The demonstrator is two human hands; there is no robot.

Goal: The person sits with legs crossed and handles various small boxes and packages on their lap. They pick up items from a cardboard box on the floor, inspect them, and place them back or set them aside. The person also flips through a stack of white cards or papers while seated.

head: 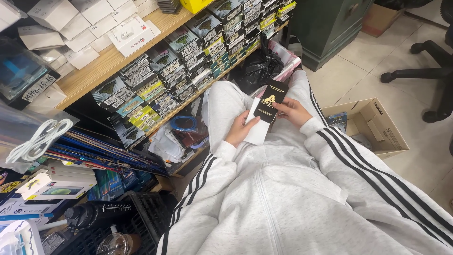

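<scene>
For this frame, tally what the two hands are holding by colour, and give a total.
Black flat packet, in the right hand: 1
White flat sleeve, in the left hand: 1
Total: 2

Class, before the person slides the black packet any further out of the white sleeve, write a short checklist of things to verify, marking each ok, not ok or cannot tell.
1. Left hand grips the white sleeve: ok.
2. Right hand holds the black packet: ok.
3. Packet partly inside the sleeve: cannot tell, it may just lie on top.
4. Both held over the lap, away from the shelf: ok.
5. Cardboard box on the floor is open, beside the right arm: ok.
6. Packet sealed: cannot tell.
</scene>
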